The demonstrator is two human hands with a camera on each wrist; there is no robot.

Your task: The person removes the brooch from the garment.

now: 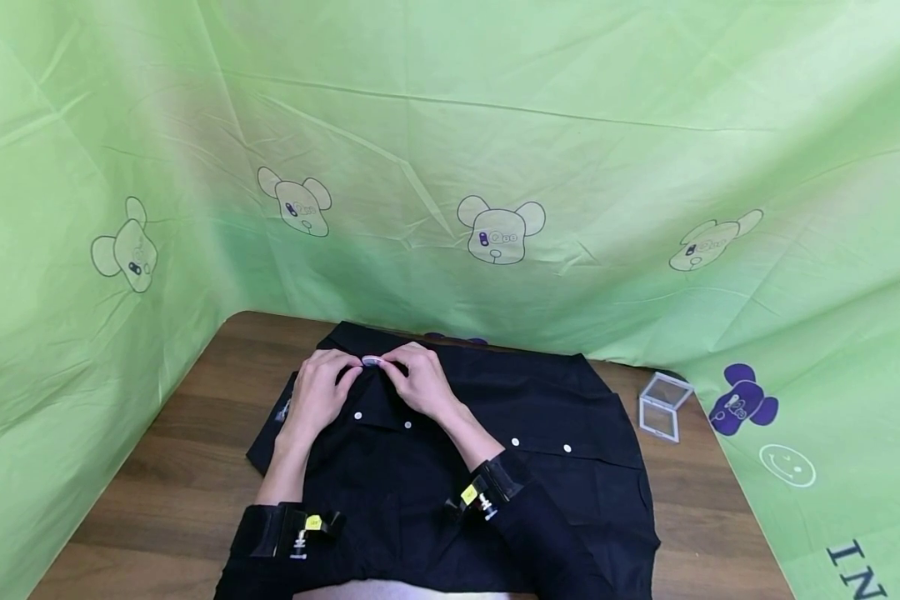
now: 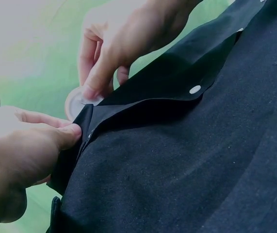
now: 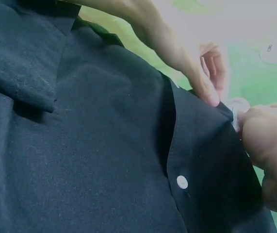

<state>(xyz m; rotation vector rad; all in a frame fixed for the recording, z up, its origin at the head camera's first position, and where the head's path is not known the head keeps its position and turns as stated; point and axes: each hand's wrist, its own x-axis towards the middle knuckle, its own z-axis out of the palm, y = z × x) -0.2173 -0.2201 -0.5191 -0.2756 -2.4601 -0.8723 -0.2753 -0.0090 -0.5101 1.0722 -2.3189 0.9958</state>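
Note:
A black shirt [image 1: 457, 492] with white buttons lies spread on the wooden table. Near its upper left part, my left hand [image 1: 318, 392] pinches a raised fold of the cloth, seen closely in the left wrist view. My right hand [image 1: 422, 382] grips a small round white badge-like disc [image 1: 371, 361] between thumb and fingers. In the left wrist view the disc [image 2: 73, 104] stands right against the edge of the fold, with part of it behind the cloth. The right wrist view shows the disc [image 3: 235, 104] between both hands; whether it is fastened I cannot tell.
An opened, hinged clear square case [image 1: 658, 408] stands at the table's right side. Wooden tabletop [image 1: 180, 467] shows left of the shirt. A green curtain [image 1: 420, 150] with bear drawings hangs round the table's back and sides.

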